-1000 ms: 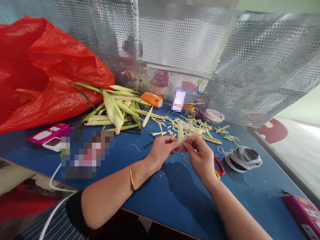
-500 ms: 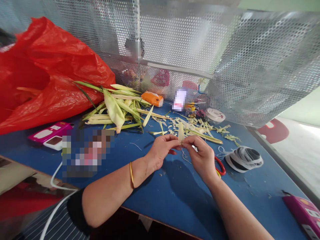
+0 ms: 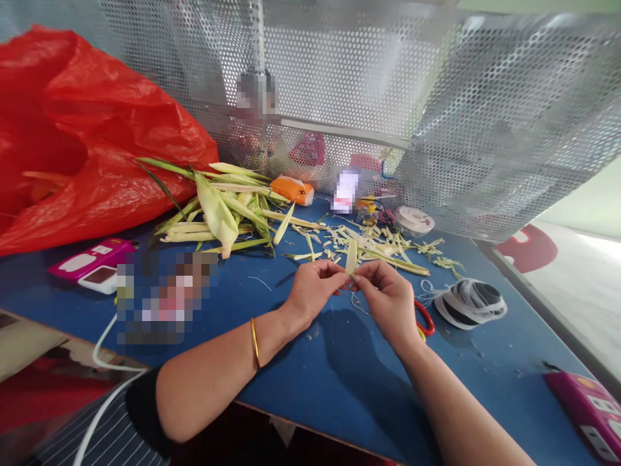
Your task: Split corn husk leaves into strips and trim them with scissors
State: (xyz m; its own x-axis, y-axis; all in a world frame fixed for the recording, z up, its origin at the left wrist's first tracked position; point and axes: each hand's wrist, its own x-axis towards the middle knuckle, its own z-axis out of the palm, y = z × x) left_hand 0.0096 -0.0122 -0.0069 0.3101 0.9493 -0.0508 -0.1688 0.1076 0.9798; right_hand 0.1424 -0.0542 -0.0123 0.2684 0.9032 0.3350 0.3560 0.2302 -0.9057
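A small pale-green piece of leaf [image 3: 352,254] stands upright between my hands, its lower end pinched in my fingertips. My left hand [image 3: 314,285] grips it from the left, thumb and fingers pressed together. From the right, my right hand [image 3: 387,296] pinches the same lower end, so the fingertips of both hands nearly touch. Red-handled scissors [image 3: 425,318] lie partly hidden behind my right wrist. Beyond my hands are scattered leaf scraps [image 3: 378,243]. A heap of long green leaves [image 3: 218,210] lies farther left.
A red plastic bag [image 3: 107,136] fills the back left. On the blue table [image 3: 291,382] are a spool of white thread [image 3: 469,303], a tape roll [image 3: 414,220], an orange tissue pack [image 3: 292,190] and purple power strips [image 3: 92,262]. A perforated metal screen [image 3: 349,77] stands behind.
The view has shifted slightly, so things sit a little farther left. Both hands keep their pinch on the leaf piece, with little visible movement.
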